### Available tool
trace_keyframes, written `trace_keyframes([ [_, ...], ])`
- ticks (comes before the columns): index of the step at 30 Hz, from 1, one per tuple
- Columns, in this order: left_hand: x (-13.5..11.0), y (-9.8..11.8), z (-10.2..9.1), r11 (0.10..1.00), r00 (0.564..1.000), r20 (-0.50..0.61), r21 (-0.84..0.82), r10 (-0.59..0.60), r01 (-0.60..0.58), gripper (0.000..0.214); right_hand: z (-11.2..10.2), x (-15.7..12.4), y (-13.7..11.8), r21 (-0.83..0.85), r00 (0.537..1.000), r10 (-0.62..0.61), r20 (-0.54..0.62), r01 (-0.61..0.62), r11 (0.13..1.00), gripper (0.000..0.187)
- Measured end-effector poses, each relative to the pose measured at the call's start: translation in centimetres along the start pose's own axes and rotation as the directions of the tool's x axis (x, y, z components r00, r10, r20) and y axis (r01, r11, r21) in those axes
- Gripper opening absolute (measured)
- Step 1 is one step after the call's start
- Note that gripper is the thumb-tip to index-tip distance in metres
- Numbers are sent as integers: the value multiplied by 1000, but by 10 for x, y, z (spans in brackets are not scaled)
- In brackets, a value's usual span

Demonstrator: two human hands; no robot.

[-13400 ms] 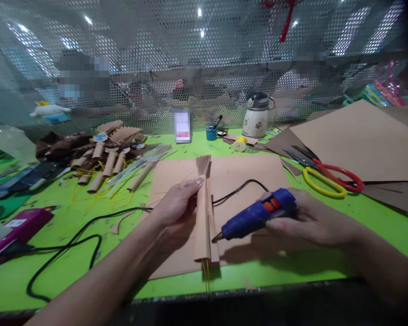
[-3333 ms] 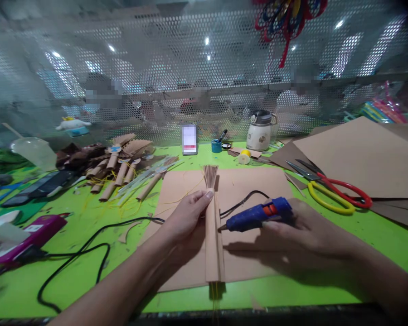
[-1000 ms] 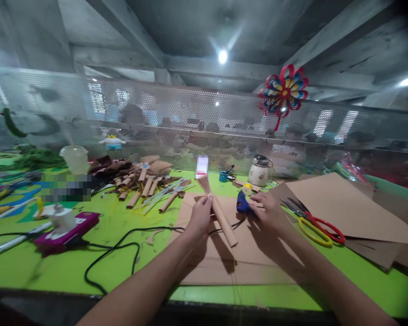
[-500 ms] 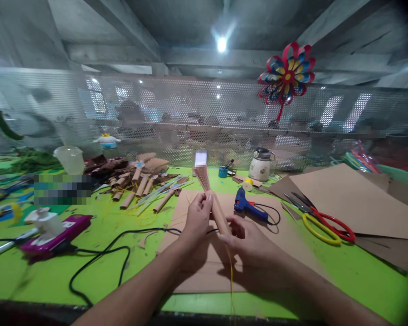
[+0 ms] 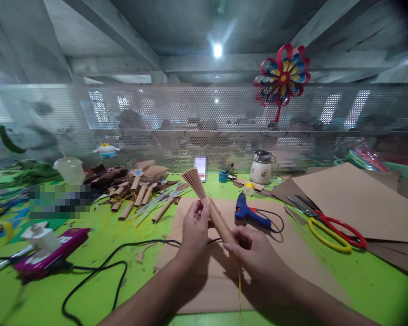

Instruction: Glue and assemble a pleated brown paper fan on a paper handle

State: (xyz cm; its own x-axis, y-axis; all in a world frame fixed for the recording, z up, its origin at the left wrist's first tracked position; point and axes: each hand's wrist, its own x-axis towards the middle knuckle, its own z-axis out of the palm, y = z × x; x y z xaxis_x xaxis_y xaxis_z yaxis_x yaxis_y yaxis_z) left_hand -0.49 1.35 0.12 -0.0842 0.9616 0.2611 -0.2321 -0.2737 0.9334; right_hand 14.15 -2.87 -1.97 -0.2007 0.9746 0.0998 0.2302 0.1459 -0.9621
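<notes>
Between both hands, above a large sheet of brown paper (image 5: 275, 267), a rolled brown paper tube (image 5: 220, 222) is held at a slant. Pleated brown paper (image 5: 193, 182) fans out of its far end. My left hand (image 5: 195, 226) pinches the tube near the pleats, thumb on top. Lower down, my right hand (image 5: 250, 246) grips the near end, its fingers partly hidden behind the tube. A yellow string (image 5: 240, 285) hangs from that end. Just beyond my right hand, a blue glue gun (image 5: 250, 213) lies on the paper sheet.
Scissors (image 5: 329, 226) with red and yellow handles lie at right beside brown sheets (image 5: 357, 199). Several finished paper tubes (image 5: 141, 194) are piled at back left. A purple power strip (image 5: 52, 253) and black cable (image 5: 122, 253) lie left. A phone (image 5: 200, 168) and a kettle (image 5: 261, 167) stand behind.
The tube's pleated end has swung to the left, tilting the tube more, and its fan now shows wider. Both hands keep their hold. The view has shifted slightly.
</notes>
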Motion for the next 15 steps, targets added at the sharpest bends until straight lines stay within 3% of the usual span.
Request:
trace_keyframes([
  [7, -1, 3, 0, 997, 999, 41, -69, -24, 27, 30, -7, 1, -2, -169, 991, -131, -21, 126, 978, 17],
  [15, 2, 1, -3, 985, 992, 102, -144, -80, 94, 27, -9, -5, -7, -217, 977, -210, -28, 199, 956, 19],
])
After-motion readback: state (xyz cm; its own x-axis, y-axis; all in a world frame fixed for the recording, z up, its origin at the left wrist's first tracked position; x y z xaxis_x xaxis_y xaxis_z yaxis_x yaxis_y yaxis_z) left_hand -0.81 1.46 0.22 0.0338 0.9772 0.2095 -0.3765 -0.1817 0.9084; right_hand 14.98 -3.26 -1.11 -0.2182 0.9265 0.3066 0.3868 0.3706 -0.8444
